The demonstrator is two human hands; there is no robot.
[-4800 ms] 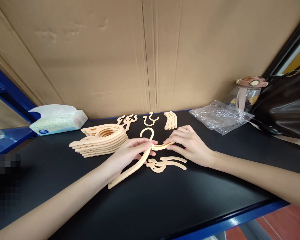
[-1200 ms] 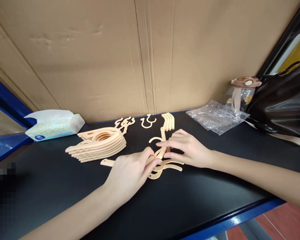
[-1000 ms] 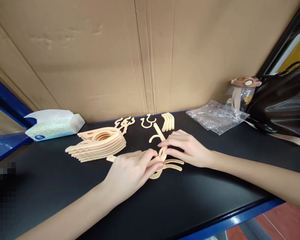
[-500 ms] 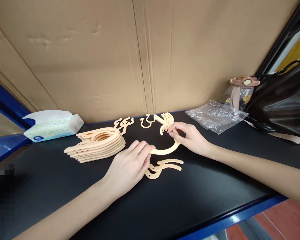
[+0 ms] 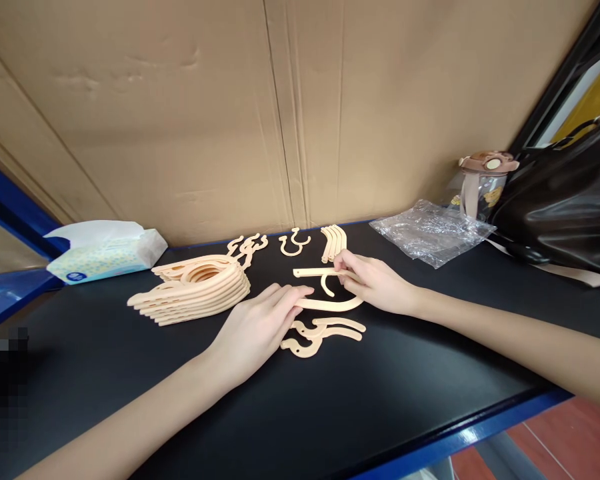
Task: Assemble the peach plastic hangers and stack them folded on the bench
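Note:
Both hands hold a beige plastic folding hanger above the black tabletop. My left hand is closed on the left end of its curved arm. My right hand pinches the right end, where the arm meets a straight bar; the joint is hidden by the fingers. A short curved piece hangs below that bar. Loose curved hanger arms lie just in front of the held one. To the left stands a neat stack of folded hangers.
Small loose hooks and a row of curved pieces lie along the back. A tissue pack stands at left. At right are a clear plastic bag, a bottle and a black bag. Cardboard rises behind the table.
The straight bar has swung downward to the left and now lies nearly level above the curved arm. My right hand has turned and shifted slightly right; my left hand has barely moved.

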